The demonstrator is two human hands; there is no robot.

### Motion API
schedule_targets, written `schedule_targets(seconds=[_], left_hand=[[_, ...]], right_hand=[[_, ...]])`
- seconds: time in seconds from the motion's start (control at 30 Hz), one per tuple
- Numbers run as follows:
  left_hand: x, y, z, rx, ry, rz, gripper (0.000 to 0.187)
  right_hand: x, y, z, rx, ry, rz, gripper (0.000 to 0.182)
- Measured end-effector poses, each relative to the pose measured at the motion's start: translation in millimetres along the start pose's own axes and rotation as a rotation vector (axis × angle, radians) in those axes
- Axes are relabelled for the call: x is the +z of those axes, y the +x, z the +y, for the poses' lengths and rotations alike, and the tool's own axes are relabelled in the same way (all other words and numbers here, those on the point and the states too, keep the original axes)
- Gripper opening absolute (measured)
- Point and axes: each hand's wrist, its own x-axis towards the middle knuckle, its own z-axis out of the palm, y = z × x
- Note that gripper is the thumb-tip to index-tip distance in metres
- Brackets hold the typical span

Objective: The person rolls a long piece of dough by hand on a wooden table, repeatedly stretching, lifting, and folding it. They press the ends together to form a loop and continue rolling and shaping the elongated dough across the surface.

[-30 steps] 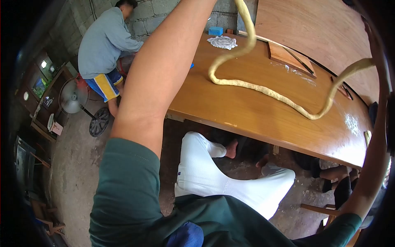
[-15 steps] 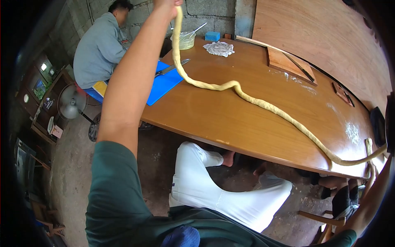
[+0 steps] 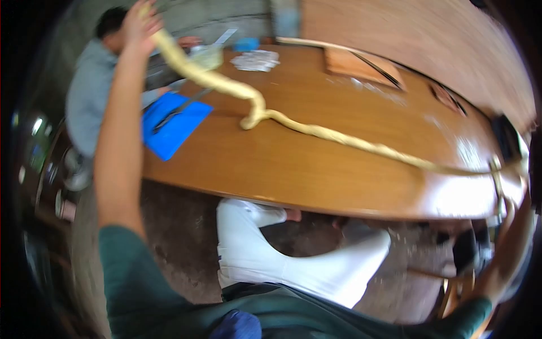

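Note:
A long pale-yellow rope of dough (image 3: pixel 339 137) stretches across the brown wooden table (image 3: pixel 316 186). Its left end rises in the air to my left hand (image 3: pixel 141 28), whose fingers are closed round it. Mid-table the rope bends sharply, with a short doubled-over piece hanging there. Toward the right edge of the view the dough thins and reaches my right hand (image 3: pixel 522 169), which is blurred and mostly hidden at the border. A short upright piece of dough (image 3: pixel 497 181) stands beside it.
At left, a knife (image 3: pixel 168 117) rests on a blue board (image 3: pixel 183 133), near a person in grey (image 3: pixel 90 90). Toward the back are a bowl (image 3: pixel 208 58), a blue sponge (image 3: pixel 247 44), a crumpled whitish item (image 3: pixel 255 60) and a wooden board (image 3: pixel 361 66).
My left hand has moved left with the dough end. The rope's left part now looks thicker and bends more sharply. The view has shifted, and the person's hand shows near the bowl.

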Motion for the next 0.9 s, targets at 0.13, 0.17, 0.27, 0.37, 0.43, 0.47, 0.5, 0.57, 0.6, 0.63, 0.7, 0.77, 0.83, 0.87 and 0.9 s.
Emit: schedule_targets(seconds=[0.13, 0.17, 0.27, 0.37, 0.43, 0.47, 0.5, 0.57, 0.6, 0.63, 0.7, 0.77, 0.83, 0.87, 0.9], left_hand=[[-0.3, -81.5, -59.2, -0.168, -0.036, -0.109, 0.028], [11.7, -104.3, -67.2, -0.214, 0.02, -0.022, 0.027], [22.0, -149.1, -95.4, -0.344, 0.125, -0.101, 0.031], [22.0, -175.8, -120.1, -0.504, 0.508, -0.28, 0.025], [-1.8, -179.5, -155.2, -0.455, 0.698, -0.424, 0.026], [-7.6, -181.7, -169.0, -0.385, 0.891, -0.55, 0.027], [-3.6, -187.8, -174.5, -0.382, 0.88, -0.562, 0.027], [2.7, -201.0, -180.4, -0.331, 0.902, -0.531, 0.027], [7.1, -205.8, -180.1, -0.339, 0.851, -0.526, 0.028], [12.6, -210.2, -178.6, -0.334, 0.846, -0.53, 0.028], [25.2, -218.9, -174.3, -0.377, 0.72, -0.485, 0.032], [37.8, -222.7, -159.5, -0.376, 0.668, -0.497, 0.035], [43.8, -229.7, -141.9, -0.38, 0.637, -0.482, 0.038], [47.8, -231.7, -132.1, -0.363, 0.542, -0.503, 0.04], [50.4, -234.4, -121.8, -0.343, 0.457, -0.512, 0.042]], right_hand=[[46.4, -87.4, -87.9, 0.156, 0.453, -0.051, 0.054], [44.4, -106.6, -111.3, 0.216, 0.493, -0.101, 0.055], [67.7, -136.2, -138.5, 0.077, 0.353, -0.212, 0.066], [79.0, -163.3, -147.3, -0.128, 0.17, -0.117, 0.051], [73.8, -172.8, -153.7, -0.172, 0.274, -0.24, 0.049], [83.2, -173.6, -152.8, -0.16, 0.332, -0.292, 0.051], [84.1, -178.5, -163.2, -0.131, 0.285, -0.293, 0.05], [89.8, -189.3, -183.6, -0.14, 0.376, -0.145, 0.049], [101.2, -192.5, -190.8, -0.125, 0.34, -0.101, 0.049], [111.5, -193.6, -199.4, -0.109, 0.307, -0.055, 0.049], [119.0, -197.3, -228.8, -0.003, 0.344, -0.342, 0.056], [133.8, -219.2, -266.1, -0.209, 0.09, -0.584, 0.063], [126.9, -257.7, -316.9, -0.221, 0.053, -0.628, 0.07], [135.4, -274.7, -336.4, -0.309, 0.185, -0.697, 0.073], [146.4, -293.6, -362.9, -0.408, 0.328, -0.767, 0.076]])
